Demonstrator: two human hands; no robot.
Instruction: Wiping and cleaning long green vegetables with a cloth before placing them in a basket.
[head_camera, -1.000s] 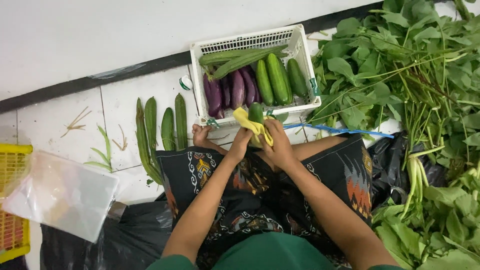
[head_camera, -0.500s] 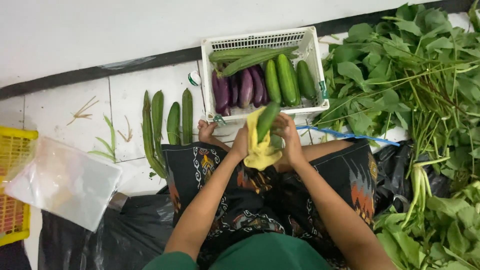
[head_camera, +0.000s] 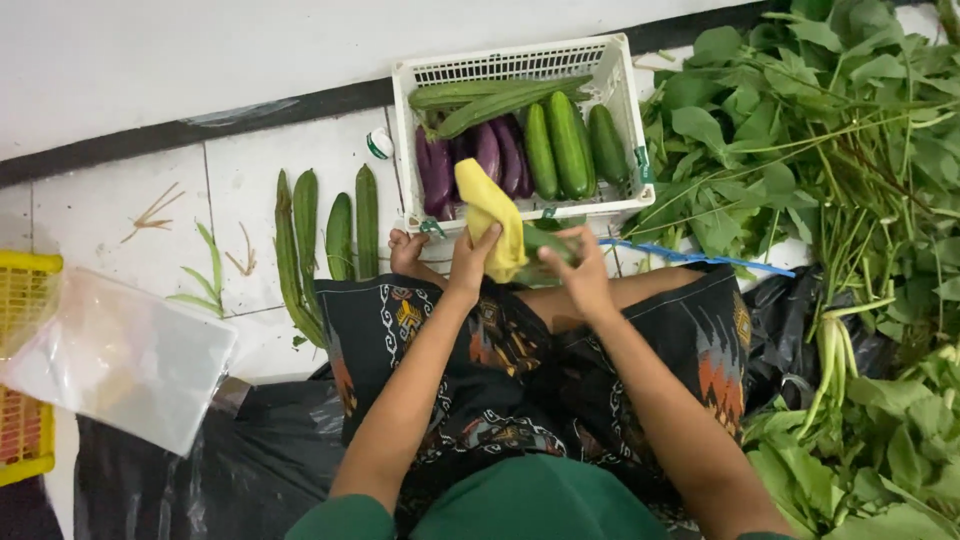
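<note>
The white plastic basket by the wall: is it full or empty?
Partly full: the white plastic basket holds green cucumbers and purple aubergines.

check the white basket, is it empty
No, the white basket holds purple eggplants and green cucumbers.

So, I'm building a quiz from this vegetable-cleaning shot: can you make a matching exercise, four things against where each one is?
Things:
1. soft yellow cloth
2. glossy purple eggplants
3. white slotted plastic basket
4. clear plastic bag

Places:
A. on the tiled floor, ahead of the knees
B. by the yellow crate
C. in the left hand
D. inside the basket

Pairs: 1-C, 2-D, 3-A, 4-B
</note>
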